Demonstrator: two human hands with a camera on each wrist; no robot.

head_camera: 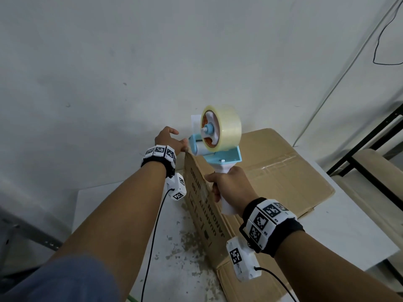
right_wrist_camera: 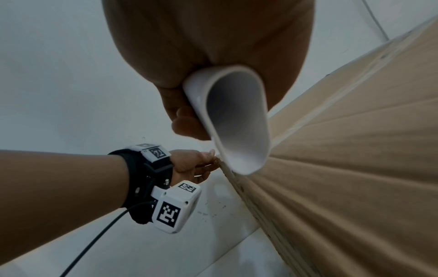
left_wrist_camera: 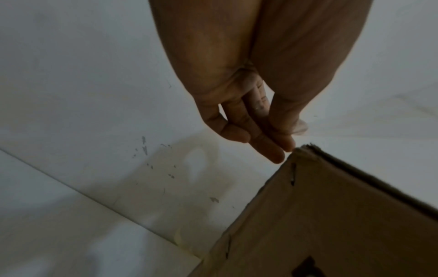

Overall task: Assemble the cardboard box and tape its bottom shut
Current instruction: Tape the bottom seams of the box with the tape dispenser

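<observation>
A brown cardboard box [head_camera: 272,171] lies on the white table [head_camera: 349,232], its upper face closed with clear tape along the seam [head_camera: 274,165]. My right hand [head_camera: 229,184] grips the white handle [right_wrist_camera: 237,120] of a blue tape dispenser [head_camera: 218,153] carrying a clear tape roll [head_camera: 226,125]. The dispenser's roller end sits at the box's far left top edge. My left hand [head_camera: 169,140] is at that same corner [left_wrist_camera: 303,150], fingers [left_wrist_camera: 272,153] straight, with the thumb touching the edge beside the roller. A translucent strip of tape [left_wrist_camera: 302,127] shows by the thumb.
A pale wall [head_camera: 152,62] stands close behind the table. A black metal frame [head_camera: 370,140] and a beige surface [head_camera: 375,171] are at the right. The table's near left part [head_camera: 174,247] is stained. Cables hang from both wrist cameras.
</observation>
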